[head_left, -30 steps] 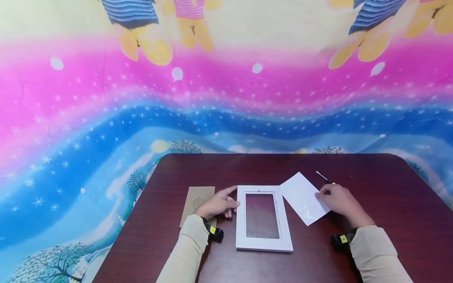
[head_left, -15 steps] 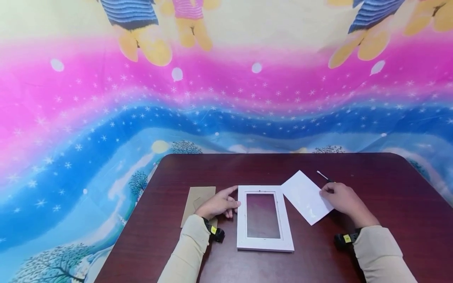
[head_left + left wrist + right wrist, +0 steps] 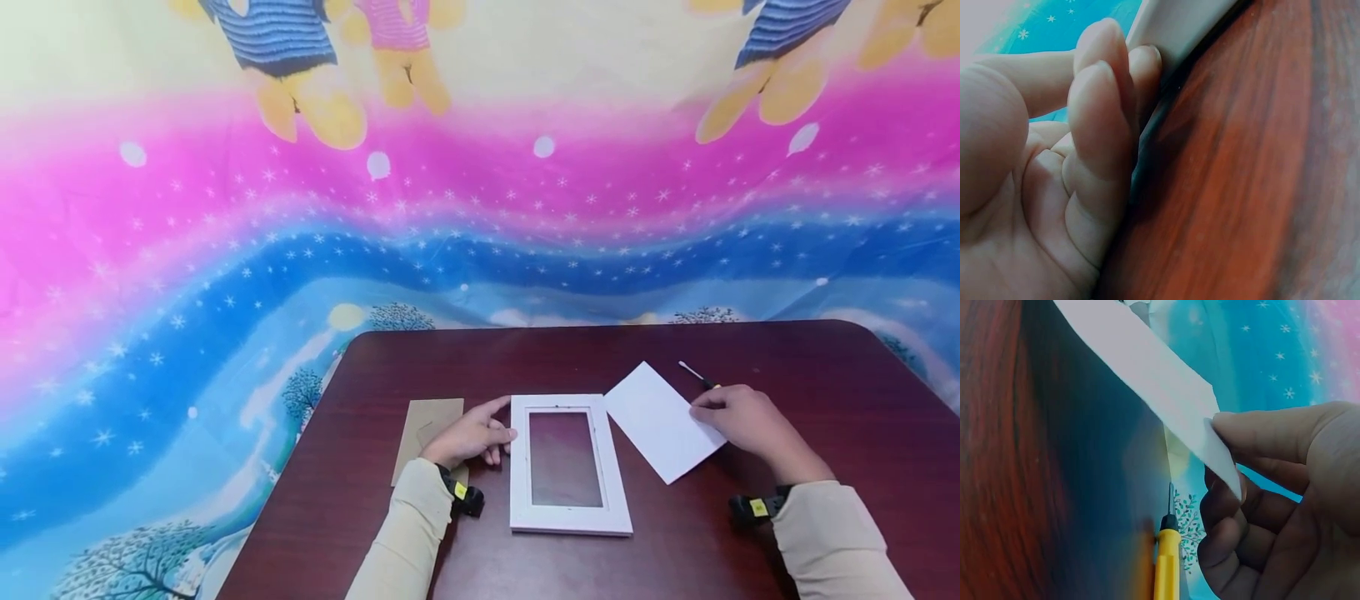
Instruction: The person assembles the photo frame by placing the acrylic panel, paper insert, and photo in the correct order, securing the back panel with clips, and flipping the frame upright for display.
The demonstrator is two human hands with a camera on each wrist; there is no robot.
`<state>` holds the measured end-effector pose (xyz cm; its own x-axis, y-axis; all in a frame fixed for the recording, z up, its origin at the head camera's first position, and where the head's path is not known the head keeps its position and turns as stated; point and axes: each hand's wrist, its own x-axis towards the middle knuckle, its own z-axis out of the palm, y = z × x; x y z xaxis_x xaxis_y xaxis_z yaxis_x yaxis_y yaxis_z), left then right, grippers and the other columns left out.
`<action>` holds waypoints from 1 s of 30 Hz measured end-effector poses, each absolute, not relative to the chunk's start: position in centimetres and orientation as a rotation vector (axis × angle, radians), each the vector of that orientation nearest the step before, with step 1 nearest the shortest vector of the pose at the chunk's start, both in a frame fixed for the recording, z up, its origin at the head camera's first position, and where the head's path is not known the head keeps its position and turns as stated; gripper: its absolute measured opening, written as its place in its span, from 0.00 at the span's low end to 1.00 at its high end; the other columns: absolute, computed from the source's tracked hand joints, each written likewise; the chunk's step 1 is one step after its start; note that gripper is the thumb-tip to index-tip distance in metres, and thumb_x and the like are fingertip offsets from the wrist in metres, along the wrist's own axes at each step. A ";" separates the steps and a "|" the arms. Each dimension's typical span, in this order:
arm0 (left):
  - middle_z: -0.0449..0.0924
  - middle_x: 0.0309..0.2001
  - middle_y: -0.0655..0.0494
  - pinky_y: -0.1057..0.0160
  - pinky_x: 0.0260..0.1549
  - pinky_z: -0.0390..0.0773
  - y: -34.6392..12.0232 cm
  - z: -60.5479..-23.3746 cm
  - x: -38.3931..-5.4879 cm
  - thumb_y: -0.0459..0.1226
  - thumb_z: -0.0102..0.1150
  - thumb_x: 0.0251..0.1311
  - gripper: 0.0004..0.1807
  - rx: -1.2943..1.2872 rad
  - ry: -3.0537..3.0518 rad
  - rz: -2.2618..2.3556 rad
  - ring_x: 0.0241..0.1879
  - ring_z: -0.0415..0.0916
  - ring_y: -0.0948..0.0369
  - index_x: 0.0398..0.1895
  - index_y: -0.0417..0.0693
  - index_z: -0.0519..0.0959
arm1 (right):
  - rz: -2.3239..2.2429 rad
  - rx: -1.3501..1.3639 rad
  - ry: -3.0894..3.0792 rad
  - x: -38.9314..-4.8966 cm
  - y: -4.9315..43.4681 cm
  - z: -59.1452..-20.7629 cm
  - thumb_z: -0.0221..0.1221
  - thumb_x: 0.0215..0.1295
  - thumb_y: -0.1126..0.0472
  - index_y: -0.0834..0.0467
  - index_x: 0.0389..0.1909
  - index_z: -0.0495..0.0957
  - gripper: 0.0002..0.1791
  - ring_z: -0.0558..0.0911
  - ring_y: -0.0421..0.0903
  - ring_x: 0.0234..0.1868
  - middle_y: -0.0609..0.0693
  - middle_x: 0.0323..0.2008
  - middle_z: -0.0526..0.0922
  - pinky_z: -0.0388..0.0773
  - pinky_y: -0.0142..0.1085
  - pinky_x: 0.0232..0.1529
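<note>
A white picture frame (image 3: 618,475) lies on the dark wood table, its window showing a dark pane. My left hand (image 3: 468,433) holds the frame's left edge, thumb on the side and index finger reaching the upper corner. In the left wrist view, curled fingers (image 3: 1094,119) meet the white edge of the frame (image 3: 1175,37). To the right, my right hand (image 3: 750,421) pinches the near right edge of a white sheet of paper (image 3: 660,417), whose left corner lies by the frame. The right wrist view shows the sheet (image 3: 1147,369) tilted between thumb and fingers.
A screwdriver (image 3: 697,375) with a yellow handle (image 3: 1167,562) lies behind my right hand, its handle partly hidden. Left of the frame, a brown backing board (image 3: 420,425) lies partly under my left forearm. A printed cloth (image 3: 480,183) hangs behind the table (image 3: 570,567).
The head view has shifted slightly. My right hand has moved a little right with the sheet, which has turned slightly. My left hand stays at the picture frame.
</note>
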<state>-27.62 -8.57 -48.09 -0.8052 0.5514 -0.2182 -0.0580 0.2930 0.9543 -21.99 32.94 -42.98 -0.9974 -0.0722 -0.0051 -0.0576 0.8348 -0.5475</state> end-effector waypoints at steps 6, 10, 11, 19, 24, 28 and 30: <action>0.80 0.26 0.46 0.66 0.16 0.76 -8.4 -48.3 -27.5 0.34 0.60 0.66 0.40 0.425 2.050 1.553 0.15 0.73 0.60 0.77 0.49 0.51 | -0.952 -0.049 2.882 -21.5 33.6 -43.1 0.63 0.64 0.61 0.67 0.43 0.81 0.13 0.79 0.49 0.30 0.56 0.33 0.81 0.78 0.42 0.29; 0.80 0.26 0.46 0.65 0.16 0.76 -8.4 -48.3 -27.5 0.34 0.60 0.66 0.40 0.419 2.054 1.553 0.15 0.73 0.60 0.77 0.49 0.52 | -1.020 0.002 2.786 -21.1 34.1 -43.6 0.63 0.65 0.62 0.67 0.41 0.79 0.11 0.79 0.46 0.26 0.52 0.27 0.79 0.80 0.40 0.28; 0.80 0.26 0.46 0.65 0.16 0.76 -8.4 -48.3 -27.5 0.34 0.60 0.66 0.40 0.419 2.055 1.552 0.15 0.73 0.60 0.77 0.49 0.52 | -1.031 0.001 2.773 -20.9 34.2 -43.7 0.63 0.65 0.62 0.66 0.40 0.79 0.10 0.79 0.46 0.26 0.51 0.26 0.79 0.80 0.40 0.28; 0.80 0.26 0.46 0.66 0.16 0.76 -8.5 -48.5 -27.4 0.34 0.60 0.66 0.40 0.423 2.050 1.543 0.16 0.73 0.60 0.77 0.49 0.52 | -1.041 -0.036 2.764 -20.2 35.0 -44.7 0.64 0.64 0.62 0.63 0.36 0.78 0.08 0.79 0.46 0.27 0.50 0.26 0.78 0.81 0.40 0.28; 0.81 0.26 0.46 0.65 0.16 0.77 -8.5 -48.5 -27.5 0.35 0.60 0.66 0.40 0.430 2.053 1.535 0.16 0.74 0.60 0.77 0.49 0.51 | -1.024 -0.050 2.778 -20.2 35.4 -45.2 0.65 0.63 0.62 0.63 0.35 0.79 0.08 0.79 0.46 0.29 0.50 0.28 0.78 0.81 0.40 0.29; 0.81 0.26 0.46 0.65 0.17 0.77 -8.5 -48.4 -27.8 0.35 0.60 0.66 0.40 0.427 2.058 1.537 0.16 0.74 0.60 0.77 0.50 0.52 | -1.069 -0.052 2.769 -20.2 35.6 -45.5 0.65 0.63 0.62 0.63 0.36 0.79 0.08 0.80 0.46 0.29 0.50 0.28 0.79 0.82 0.40 0.30; 0.81 0.26 0.46 0.65 0.17 0.76 -8.5 -48.3 -27.8 0.35 0.61 0.65 0.40 0.427 2.059 1.539 0.16 0.74 0.59 0.77 0.50 0.52 | -1.117 -0.057 2.748 -20.2 35.6 -45.5 0.65 0.63 0.62 0.64 0.36 0.79 0.09 0.80 0.47 0.29 0.51 0.28 0.79 0.82 0.39 0.30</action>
